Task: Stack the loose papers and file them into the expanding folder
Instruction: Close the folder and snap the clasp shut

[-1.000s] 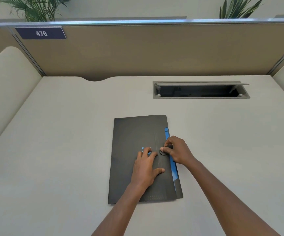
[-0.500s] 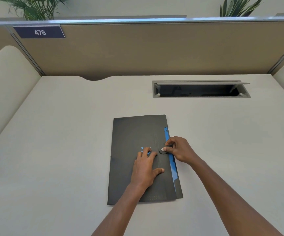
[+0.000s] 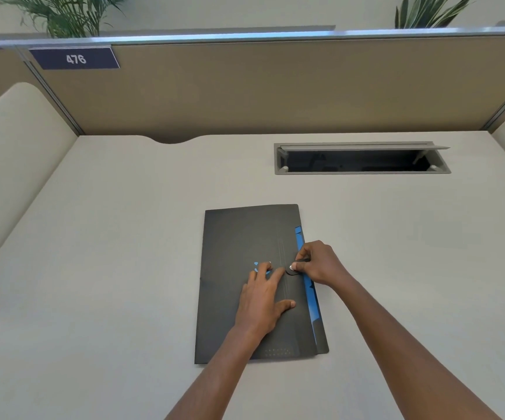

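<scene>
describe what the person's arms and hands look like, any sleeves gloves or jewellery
Both forearms are bare as far as the frame shows: no sleeves or cuffs in view. The left hand and the right hand wear no gloves, and no rings, watch or bracelet can be seen at the fingers or wrists. The fingernails look short and plain, with a pale nail showing at the right thumb tip.

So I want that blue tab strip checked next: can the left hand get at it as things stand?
Probably not directly. The left hand lies flat on the black folder, and the right hand, pinching the round clasp, sits over the middle of the blue tab strip. Its lower stretch looks free.
</scene>
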Available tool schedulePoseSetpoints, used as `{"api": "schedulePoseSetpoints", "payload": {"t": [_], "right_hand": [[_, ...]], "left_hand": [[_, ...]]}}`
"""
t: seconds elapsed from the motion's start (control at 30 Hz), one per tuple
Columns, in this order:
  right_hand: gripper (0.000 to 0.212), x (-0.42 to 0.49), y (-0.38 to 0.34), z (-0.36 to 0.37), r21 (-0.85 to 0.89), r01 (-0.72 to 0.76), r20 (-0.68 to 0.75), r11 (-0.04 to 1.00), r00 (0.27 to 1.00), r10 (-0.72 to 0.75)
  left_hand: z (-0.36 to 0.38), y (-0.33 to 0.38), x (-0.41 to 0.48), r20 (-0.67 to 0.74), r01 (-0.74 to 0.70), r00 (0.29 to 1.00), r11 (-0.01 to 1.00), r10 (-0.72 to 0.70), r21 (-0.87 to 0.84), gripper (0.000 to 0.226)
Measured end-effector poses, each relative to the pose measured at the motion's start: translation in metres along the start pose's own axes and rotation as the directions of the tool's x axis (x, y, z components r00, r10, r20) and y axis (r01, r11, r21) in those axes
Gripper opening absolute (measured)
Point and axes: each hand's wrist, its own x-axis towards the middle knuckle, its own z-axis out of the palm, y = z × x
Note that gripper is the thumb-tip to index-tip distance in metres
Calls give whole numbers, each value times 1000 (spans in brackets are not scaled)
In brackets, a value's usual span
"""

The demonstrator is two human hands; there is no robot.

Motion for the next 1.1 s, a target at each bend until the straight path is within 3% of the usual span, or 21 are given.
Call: {"api": "schedulePoseSetpoints", "payload": {"t": [0.2, 0.5, 0.83, 1.1], "right_hand": [[15, -2, -6, -2, -72, -78, -9, 994, 997, 78], [34, -18, -6, 12, 6, -201, -168, 980, 965, 199], [64, -12, -12, 1, -79, -256, -59, 963, 966, 252], [68, -6, -21, 3, -152, -263, -27, 953, 965, 262]], "left_hand": [[-1, 1, 0, 89, -45, 995, 988, 32, 149, 74], [3, -1, 1, 49, -35, 998, 991, 29, 130, 62], [5, 0, 0, 24, -38, 999, 985, 34, 169, 59], [3, -3, 1, 45, -45, 998, 982, 38, 184, 55]]}}
